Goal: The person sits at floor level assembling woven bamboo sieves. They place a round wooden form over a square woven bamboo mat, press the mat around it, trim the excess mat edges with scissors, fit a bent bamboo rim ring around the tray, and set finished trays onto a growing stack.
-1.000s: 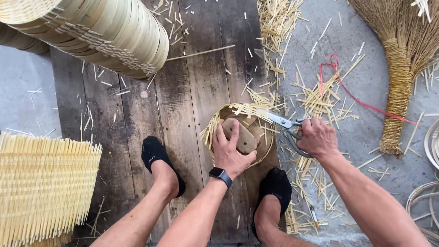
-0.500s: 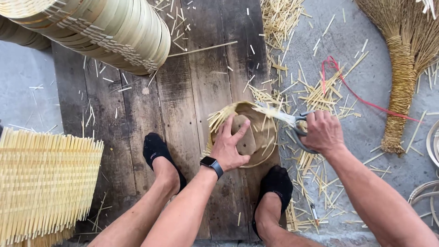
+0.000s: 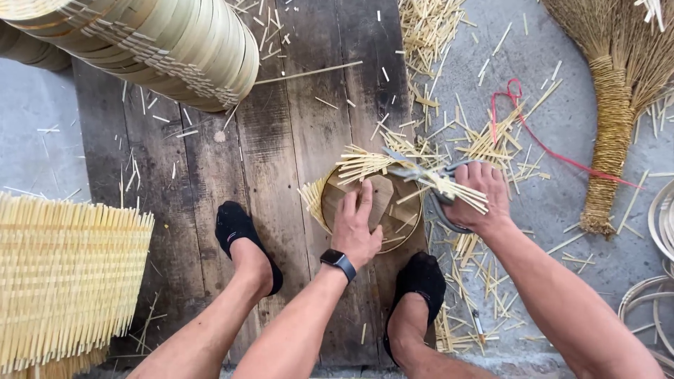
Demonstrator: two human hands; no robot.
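Pressing flat with spread fingers on the round bamboo steamer lid (image 3: 372,210) lying mid-plank (image 3: 281,175), the left hand (image 3: 357,228) is steadying it while the right hand (image 3: 481,200), at its 3 o'clock, is gripping shears (image 3: 421,175) pointing toward 9 o'clock across protruding bamboo strips (image 3: 361,165).

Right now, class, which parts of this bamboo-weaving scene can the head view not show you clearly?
- Shears: handles hidden inside the right hand; blades partly covered by bamboo strips.
- Round bamboo frame: its middle hidden under the left hand.
- Straw broom: head cut off by the top edge.
- Stacked hoops: cut off by the top-left edge.
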